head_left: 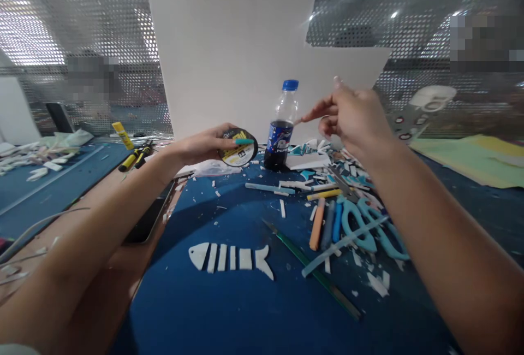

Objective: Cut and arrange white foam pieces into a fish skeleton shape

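My left hand [215, 141] grips a round roll of tape [239, 153] with a black rim and a yellow and white label; the thumb, with a teal nail, lies across its face. To the right, my right hand [347, 112] is raised over the scraps with its fingers apart, and nothing shows in them. Its index fingertip comes close to a Pepsi bottle [278, 142] with a blue cap; I cannot tell whether they touch. On the blue mat [196, 317] lies a flat white fish shape [245, 259], cut into several separate pieces. A green craft knife [311, 265] rests beside it.
Blue-handled scissors [358, 224], an orange stick [317, 224] and many white offcuts crowd the mat's right side. A translucent blue stick [344, 246] lies across the knife. Yellow-black pliers [131, 159] and a dark phone [147, 221] are at left. A white board [229, 43] stands behind.
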Tool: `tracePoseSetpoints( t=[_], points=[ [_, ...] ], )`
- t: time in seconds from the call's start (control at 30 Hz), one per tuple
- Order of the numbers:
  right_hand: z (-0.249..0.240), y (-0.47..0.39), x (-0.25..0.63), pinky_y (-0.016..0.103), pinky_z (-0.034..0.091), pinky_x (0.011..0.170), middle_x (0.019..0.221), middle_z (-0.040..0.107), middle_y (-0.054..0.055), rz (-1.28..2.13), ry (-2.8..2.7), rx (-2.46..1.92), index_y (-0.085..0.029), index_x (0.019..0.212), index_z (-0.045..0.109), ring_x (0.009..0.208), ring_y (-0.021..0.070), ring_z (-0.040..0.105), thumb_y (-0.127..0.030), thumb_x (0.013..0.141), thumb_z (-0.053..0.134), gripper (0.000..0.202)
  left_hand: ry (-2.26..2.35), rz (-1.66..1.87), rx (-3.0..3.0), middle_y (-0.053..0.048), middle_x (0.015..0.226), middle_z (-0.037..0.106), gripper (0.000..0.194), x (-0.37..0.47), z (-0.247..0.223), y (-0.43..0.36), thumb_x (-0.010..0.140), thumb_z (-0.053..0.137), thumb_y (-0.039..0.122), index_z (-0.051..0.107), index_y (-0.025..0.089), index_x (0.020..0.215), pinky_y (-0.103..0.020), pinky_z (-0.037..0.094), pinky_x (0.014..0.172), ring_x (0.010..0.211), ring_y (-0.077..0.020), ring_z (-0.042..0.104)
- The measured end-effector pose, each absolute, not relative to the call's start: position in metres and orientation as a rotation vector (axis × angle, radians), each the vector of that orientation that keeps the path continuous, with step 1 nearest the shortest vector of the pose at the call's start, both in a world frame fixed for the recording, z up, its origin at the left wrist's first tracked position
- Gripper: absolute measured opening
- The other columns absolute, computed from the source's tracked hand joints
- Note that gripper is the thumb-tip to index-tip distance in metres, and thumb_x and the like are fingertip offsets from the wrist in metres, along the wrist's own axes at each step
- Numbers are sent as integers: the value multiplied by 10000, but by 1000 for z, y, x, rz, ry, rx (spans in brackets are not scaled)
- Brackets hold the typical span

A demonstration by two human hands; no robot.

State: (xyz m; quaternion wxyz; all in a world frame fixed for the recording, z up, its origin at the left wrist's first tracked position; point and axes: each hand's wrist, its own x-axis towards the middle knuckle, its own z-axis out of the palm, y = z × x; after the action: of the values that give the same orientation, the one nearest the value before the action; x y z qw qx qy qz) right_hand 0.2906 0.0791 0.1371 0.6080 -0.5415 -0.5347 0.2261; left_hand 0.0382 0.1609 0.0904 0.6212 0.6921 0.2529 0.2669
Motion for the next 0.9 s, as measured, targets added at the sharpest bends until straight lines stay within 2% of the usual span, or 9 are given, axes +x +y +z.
tracePoseSetpoints(
  t=[0.1, 0.17, 0.27, 0.43, 0.57, 0.63, 0.77, 0.9],
  points=[
    [141, 78, 294, 256, 317, 456, 704, 708, 93, 575, -1193, -1248, -150, 617, 539, 430, 44, 518, -429, 969, 378, 477, 529, 480, 1859, -88, 1132, 646, 546, 35, 95, 159, 723, 746, 274, 560, 204, 1231, -286, 503, 809, 964, -192, 629],
    [142, 79, 294, 245, 352, 471, 677, 698, 76, 647, -1147, -1253, -160, 593, 533, 483, 75, 585, -426, 977, 368, 495, 544, 437, 2007, -95, 1185, 635, 613, 36, 97, 157, 703, 756, 269, 541, 217, 1275, -318, 477, 883, 1058, -219, 604],
    [141, 80, 289, 234, 415, 468, 590, 648, 45, 754, -1127, -1242, -172, 553, 529, 522, 120, 635, -430, 978, 389, 517, 629, 382, 2196, -88, 1207, 637, 673, 37, 97, 155, 654, 770, 264, 550, 233, 1289, -324, 460, 897, 1084, -240, 600],
    [123, 86, 268, 251, 469, 454, 532, 616, 46, 875, -1240, -1236, -175, 547, 542, 461, 129, 612, -426, 969, 428, 504, 941, 133, 2592, -79, 1119, 676, 757, 38, 94, 151, 515, 819, 351, 602, 231, 1230, -299, 453, 792, 952, -270, 630],
    [105, 92, 252, 268, 497, 441, 507, 596, 47, 971, -1357, -1207, -179, 542, 526, 435, 141, 611, -517, 936, 450, 525, 1051, -24, 2701, -57, 844, 695, 568, 43, 86, 149, 456, 826, 369, 678, 191, 974, -272, 431, 661, 730, -228, 609],
    [100, 93, 249, 260, 496, 429, 509, 599, 46, 997, -1394, -1185, -181, 534, 522, 437, 141, 615, -537, 912, 486, 521, 1018, -28, 2701, -50, 792, 682, 503, 45, 80, 150, 471, 823, 378, 677, 191, 914, -280, 431, 660, 706, -224, 594],
    [100, 92, 250, 225, 474, 401, 520, 617, 39, 971, -1408, -1167, -186, 536, 534, 448, 128, 618, -564, 869, 542, 503, 959, 38, 2710, -78, 938, 676, 578, 49, 70, 153, 507, 812, 471, 666, 217, 1006, -334, 441, 828, 930, -285, 578],
    [106, 89, 252, 218, 463, 374, 570, 649, 45, 936, -1443, -1155, -184, 560, 561, 442, 124, 617, -614, 839, 549, 512, 932, 100, 2701, -111, 1156, 622, 653, 50, 66, 150, 569, 767, 556, 638, 233, 1123, -414, 371, 996, 1149, -343, 475]
  ],
)
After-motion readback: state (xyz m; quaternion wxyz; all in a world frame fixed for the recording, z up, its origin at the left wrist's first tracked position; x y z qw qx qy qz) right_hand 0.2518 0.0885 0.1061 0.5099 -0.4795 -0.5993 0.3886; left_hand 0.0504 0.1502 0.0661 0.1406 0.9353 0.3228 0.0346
